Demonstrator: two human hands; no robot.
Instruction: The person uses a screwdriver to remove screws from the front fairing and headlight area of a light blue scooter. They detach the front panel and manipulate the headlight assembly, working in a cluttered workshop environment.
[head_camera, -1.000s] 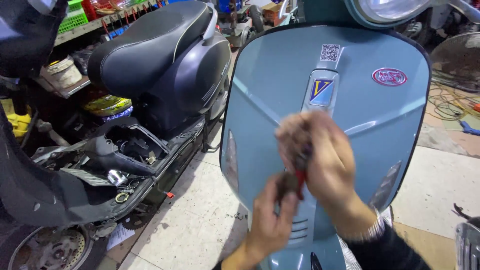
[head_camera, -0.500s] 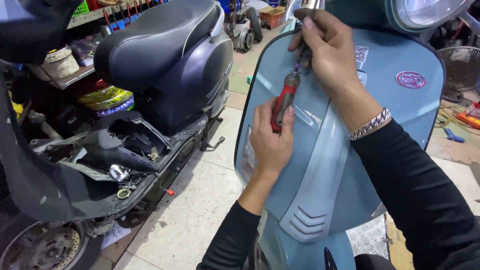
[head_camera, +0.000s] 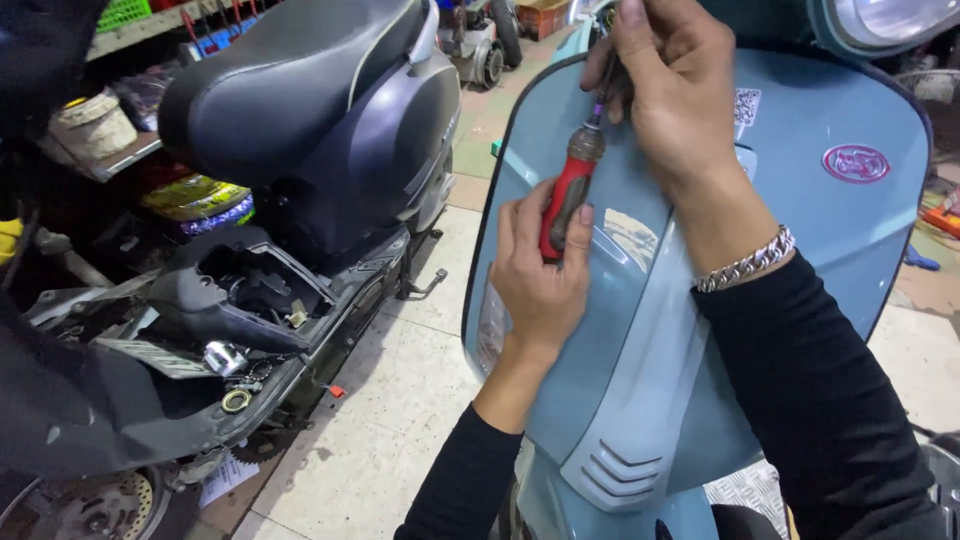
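— What's that tool he's got there?

— A screwdriver (head_camera: 566, 200), red and black handle, pointing up and away along the front panel (head_camera: 640, 380) of the pale blue scooter. Its thin shaft runs up under the right hand.

— Who's holding which end?

— The left hand (head_camera: 537, 275) is wrapped around the handle, fingers closed on it. The right hand (head_camera: 672, 85) is curled over the top of the shaft, near the panel's upper edge; I can't see the tip. There's a silver chain bracelet (head_camera: 745, 262) on that wrist, black sleeves on both arms.

— And beside them?

— A dark scooter (head_camera: 330, 150) to the left, black seat up, floor panel off, innards showing. Pale tiled floor (head_camera: 390, 420) between the two.
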